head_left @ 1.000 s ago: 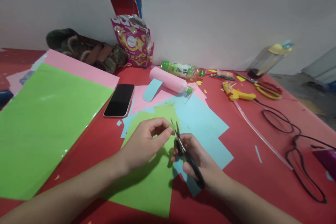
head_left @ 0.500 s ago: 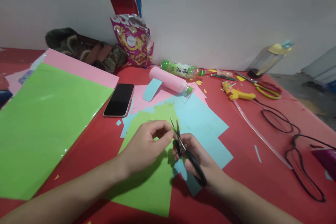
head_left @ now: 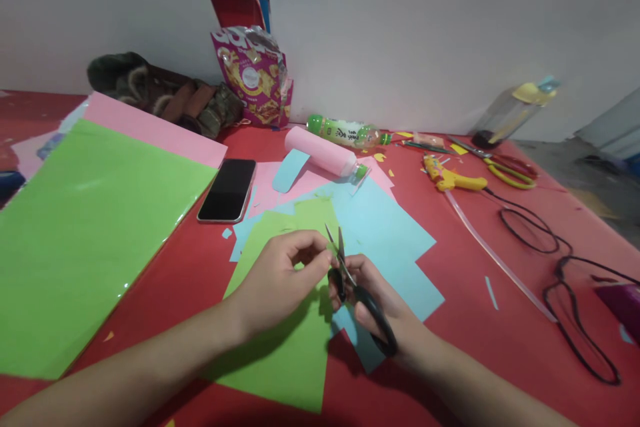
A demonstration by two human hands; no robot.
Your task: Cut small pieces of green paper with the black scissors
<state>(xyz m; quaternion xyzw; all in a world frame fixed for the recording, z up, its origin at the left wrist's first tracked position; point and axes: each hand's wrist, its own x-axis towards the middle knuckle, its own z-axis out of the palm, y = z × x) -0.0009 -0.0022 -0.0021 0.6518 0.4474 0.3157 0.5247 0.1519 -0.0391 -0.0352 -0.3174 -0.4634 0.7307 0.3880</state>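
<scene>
Black-handled scissors (head_left: 369, 307) are in my right hand (head_left: 383, 293), with fingers in the handle loops and the blades slightly apart, pointing away from me. My left hand (head_left: 285, 277) has thumb and forefinger pinched together beside the blades; whatever lies between them is too small to make out. Beneath both hands lies a green sheet (head_left: 280, 373), overlapping light blue sheets (head_left: 395, 227). Tiny green scraps lie near the sheet's top edge.
A phone (head_left: 227, 191), a pink-wrapped bottle (head_left: 323, 152), a green tea bottle (head_left: 345, 132) and a snack bag (head_left: 255, 80) stand or lie beyond. At right are a yellow glue gun (head_left: 450, 177), its cable, and yellow-red scissors (head_left: 507, 170). Large green paper (head_left: 95, 247) lies left.
The scissors' handles have spread slightly, and the blades look a little wider apart. Both hands stay nearly in place.
</scene>
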